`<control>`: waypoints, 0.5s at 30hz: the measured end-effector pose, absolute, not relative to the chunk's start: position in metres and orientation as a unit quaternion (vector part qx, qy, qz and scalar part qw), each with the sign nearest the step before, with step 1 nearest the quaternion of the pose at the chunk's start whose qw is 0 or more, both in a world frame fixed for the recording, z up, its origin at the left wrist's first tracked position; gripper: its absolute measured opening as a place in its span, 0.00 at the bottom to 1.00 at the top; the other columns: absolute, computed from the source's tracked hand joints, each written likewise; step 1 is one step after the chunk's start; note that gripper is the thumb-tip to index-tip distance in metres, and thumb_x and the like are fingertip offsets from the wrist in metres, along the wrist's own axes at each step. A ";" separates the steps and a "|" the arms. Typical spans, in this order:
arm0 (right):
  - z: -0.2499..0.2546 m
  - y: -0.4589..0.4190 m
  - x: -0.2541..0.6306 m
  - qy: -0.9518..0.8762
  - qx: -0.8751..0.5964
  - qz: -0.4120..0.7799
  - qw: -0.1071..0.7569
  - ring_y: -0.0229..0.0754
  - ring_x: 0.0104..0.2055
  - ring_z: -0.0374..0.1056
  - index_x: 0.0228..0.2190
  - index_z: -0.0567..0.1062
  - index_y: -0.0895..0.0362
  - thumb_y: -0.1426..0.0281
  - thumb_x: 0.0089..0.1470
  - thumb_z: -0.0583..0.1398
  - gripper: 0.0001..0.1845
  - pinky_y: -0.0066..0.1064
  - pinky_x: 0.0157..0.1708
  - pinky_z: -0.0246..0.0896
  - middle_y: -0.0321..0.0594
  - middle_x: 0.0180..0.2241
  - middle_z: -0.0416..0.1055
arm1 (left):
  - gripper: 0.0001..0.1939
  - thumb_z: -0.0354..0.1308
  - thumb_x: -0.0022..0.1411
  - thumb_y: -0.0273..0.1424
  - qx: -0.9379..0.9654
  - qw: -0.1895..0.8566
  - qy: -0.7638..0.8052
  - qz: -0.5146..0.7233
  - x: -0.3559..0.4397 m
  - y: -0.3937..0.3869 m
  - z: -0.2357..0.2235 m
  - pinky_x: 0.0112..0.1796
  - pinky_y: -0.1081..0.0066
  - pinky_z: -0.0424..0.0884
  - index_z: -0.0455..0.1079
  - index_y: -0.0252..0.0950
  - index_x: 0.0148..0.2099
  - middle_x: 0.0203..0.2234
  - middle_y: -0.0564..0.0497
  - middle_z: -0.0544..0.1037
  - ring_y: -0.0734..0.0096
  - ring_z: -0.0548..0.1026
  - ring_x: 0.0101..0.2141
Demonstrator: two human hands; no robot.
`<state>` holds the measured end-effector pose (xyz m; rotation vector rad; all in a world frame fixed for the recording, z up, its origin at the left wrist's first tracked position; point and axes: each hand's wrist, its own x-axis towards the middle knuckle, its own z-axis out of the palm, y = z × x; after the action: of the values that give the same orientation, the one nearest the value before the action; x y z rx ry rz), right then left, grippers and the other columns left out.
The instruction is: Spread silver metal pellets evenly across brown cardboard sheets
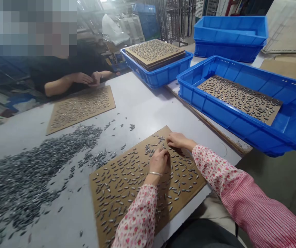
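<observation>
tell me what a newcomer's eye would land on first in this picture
Probably the big heap of small grey pieces spread across the white table at the left. Then the left hand and right hand, in flower-patterned sleeves, over a brown board dotted with such pieces. Bright blue bins at the upper right come next, the nearest with another dotted board lying inside.

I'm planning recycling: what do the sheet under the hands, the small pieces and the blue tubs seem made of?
Sheet: likely cardboard, from its matte brown face. Small pieces: probably metal, from their silvery grey glints, possibly coated plastic. Tubs: apparently moulded plastic, semi-gloss, with ribbed walls.
</observation>
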<state>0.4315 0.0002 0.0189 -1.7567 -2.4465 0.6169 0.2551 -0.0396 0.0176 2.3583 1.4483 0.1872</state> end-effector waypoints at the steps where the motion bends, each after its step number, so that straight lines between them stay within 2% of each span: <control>1: 0.021 0.000 0.430 -0.798 -0.570 0.195 0.030 0.42 0.40 0.67 0.34 0.77 0.54 0.68 0.54 0.56 0.09 0.26 0.30 0.53 0.41 0.39 0.74 | 0.12 0.50 0.63 0.30 0.837 0.182 0.512 0.063 0.256 -0.042 0.018 0.35 0.72 0.65 0.75 0.40 0.38 0.35 0.49 0.74 0.69 0.72 0.34; 5: 0.026 -0.004 0.428 -0.792 -0.580 0.183 0.050 0.42 0.39 0.67 0.34 0.76 0.56 0.69 0.55 0.55 0.09 0.27 0.30 0.52 0.42 0.38 0.75 | 0.11 0.51 0.63 0.32 0.837 0.175 0.516 0.060 0.262 -0.046 0.014 0.35 0.72 0.65 0.76 0.41 0.39 0.34 0.49 0.75 0.68 0.73 0.35; 10: 0.027 -0.013 0.435 -0.777 -0.578 0.229 0.103 0.39 0.37 0.67 0.36 0.76 0.56 0.70 0.56 0.56 0.09 0.27 0.32 0.52 0.40 0.36 0.75 | 0.13 0.49 0.64 0.32 0.851 0.184 0.484 0.088 0.259 -0.041 -0.003 0.37 0.72 0.65 0.75 0.42 0.42 0.35 0.49 0.75 0.69 0.73 0.36; 15: 0.029 -0.027 0.438 -0.799 -0.526 0.273 0.101 0.37 0.35 0.66 0.34 0.76 0.57 0.71 0.56 0.57 0.07 0.26 0.33 0.52 0.39 0.34 0.75 | 0.12 0.50 0.63 0.33 0.829 0.197 0.504 0.139 0.232 -0.045 -0.003 0.38 0.71 0.66 0.74 0.41 0.44 0.36 0.49 0.75 0.70 0.73 0.36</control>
<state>0.4383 -0.0266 0.0290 -1.5532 -2.3607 0.8061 0.2323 -0.0448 -0.0030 2.3216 1.4122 0.3895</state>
